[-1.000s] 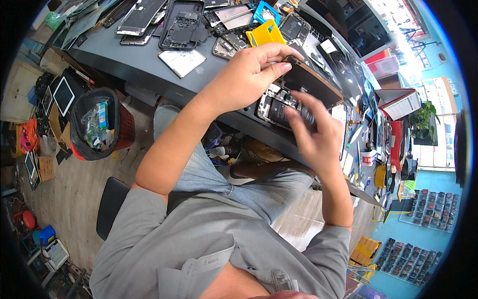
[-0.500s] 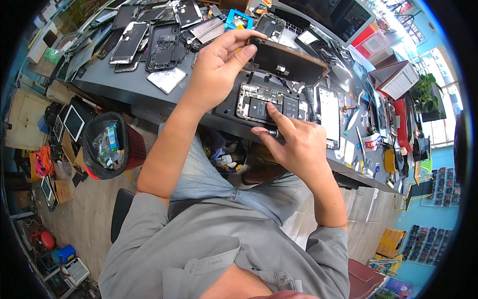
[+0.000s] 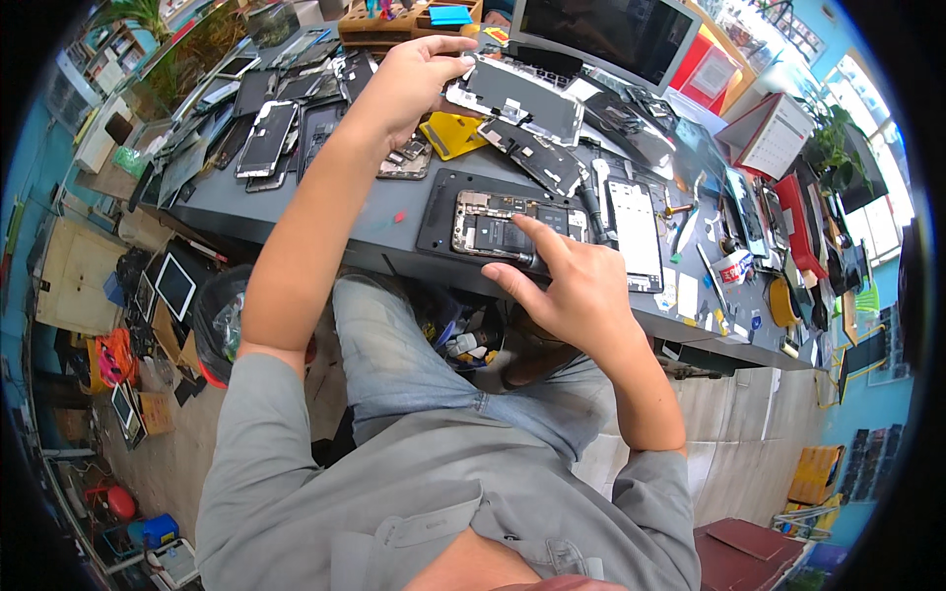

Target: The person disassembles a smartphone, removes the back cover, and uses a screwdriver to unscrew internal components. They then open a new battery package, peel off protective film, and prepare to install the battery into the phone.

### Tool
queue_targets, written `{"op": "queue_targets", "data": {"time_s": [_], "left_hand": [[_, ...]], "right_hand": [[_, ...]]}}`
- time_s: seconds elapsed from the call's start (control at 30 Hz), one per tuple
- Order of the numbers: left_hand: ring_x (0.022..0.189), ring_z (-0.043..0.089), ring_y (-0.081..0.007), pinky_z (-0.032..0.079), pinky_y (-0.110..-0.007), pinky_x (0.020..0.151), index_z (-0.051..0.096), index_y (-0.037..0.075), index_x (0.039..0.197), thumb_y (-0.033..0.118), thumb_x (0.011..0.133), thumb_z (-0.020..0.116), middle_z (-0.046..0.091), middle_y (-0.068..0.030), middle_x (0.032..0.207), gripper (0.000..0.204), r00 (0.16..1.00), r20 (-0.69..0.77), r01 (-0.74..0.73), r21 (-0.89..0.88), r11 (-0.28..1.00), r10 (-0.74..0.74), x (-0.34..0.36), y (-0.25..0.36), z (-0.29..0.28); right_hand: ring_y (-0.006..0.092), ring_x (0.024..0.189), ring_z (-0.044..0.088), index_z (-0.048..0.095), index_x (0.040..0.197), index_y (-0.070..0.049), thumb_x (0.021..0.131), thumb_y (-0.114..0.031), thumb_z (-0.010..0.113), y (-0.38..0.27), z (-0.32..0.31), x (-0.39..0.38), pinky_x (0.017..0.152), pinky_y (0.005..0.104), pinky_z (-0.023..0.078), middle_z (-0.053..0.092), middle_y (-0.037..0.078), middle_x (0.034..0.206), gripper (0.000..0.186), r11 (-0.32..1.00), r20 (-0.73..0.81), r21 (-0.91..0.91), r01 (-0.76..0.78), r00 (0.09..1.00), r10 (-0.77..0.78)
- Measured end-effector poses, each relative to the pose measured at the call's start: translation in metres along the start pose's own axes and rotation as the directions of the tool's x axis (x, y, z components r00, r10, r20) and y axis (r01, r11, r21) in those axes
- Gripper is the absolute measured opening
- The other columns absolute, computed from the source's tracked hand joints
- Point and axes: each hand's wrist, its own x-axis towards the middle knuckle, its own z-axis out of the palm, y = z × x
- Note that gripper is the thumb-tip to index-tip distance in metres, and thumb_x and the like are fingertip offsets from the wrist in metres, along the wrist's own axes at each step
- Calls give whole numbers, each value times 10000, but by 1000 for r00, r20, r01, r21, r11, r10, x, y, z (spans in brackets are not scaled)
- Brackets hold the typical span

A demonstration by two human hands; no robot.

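My left hand point(image 3: 414, 84) grips a detached phone screen assembly point(image 3: 522, 103) by its left end, raised over the desk with its silver-and-black inner side showing. An opened phone point(image 3: 480, 227) with exposed battery and boards lies on a dark mat point(image 3: 437, 202). My right hand point(image 3: 576, 295) is over the phone's lower edge, index finger reaching onto its inside, thumb and curled fingers around a dark cylindrical tool point(image 3: 522, 258), partly hidden. A white-framed phone part point(image 3: 636, 241) and a dark-handled tool point(image 3: 599, 202) lie to the right of the mat.
Piles of phone parts point(image 3: 266, 138), a yellow holder point(image 3: 448, 133), a monitor point(image 3: 601, 34) and a red-backed calendar point(image 3: 769, 138) crowd the grey desk point(image 3: 296, 227). Below are a lined bin point(image 3: 222, 315) at left and another bin point(image 3: 463, 335) under the desk.
My left hand has moved up and left with the screen, which now shows its inner side. The opened phone on the mat is more exposed, my right hand's index finger staying on it.
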Motion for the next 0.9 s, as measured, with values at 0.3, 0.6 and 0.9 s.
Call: {"op": "queue_targets", "data": {"time_s": [0.3,0.6,0.9], "left_hand": [[1082,800,-258,739,-476,936,676,-67,1413,115,1170,571,751,-163,1253,321,980,6,199,72,977,-200,76,-13,6],[1019,781,-178,704,-451,804,791,167,1418,164,1196,531,794,-78,1157,342,964,62,210,419,884,-258,125,-6,21],[1099,727,-273,701,-552,889,758,235,1510,194,1139,586,641,-133,1566,411,892,122,189,772,607,-434,187,-12,28]], "right_hand": [[158,687,553,691,1228,-6,1146,-295,684,78,-51,-38,661,342,473,643,86,778,301,863,-288,327,-385,829,479],[377,894,701,732,1269,30,1128,-193,669,160,-51,-85,820,457,556,737,207,1075,271,916,-518,-11,-402,786,338],[396,895,733,724,1318,-35,1035,-116,761,147,-38,-84,764,485,577,708,175,1106,297,892,-528,-97,-441,783,329]]}}
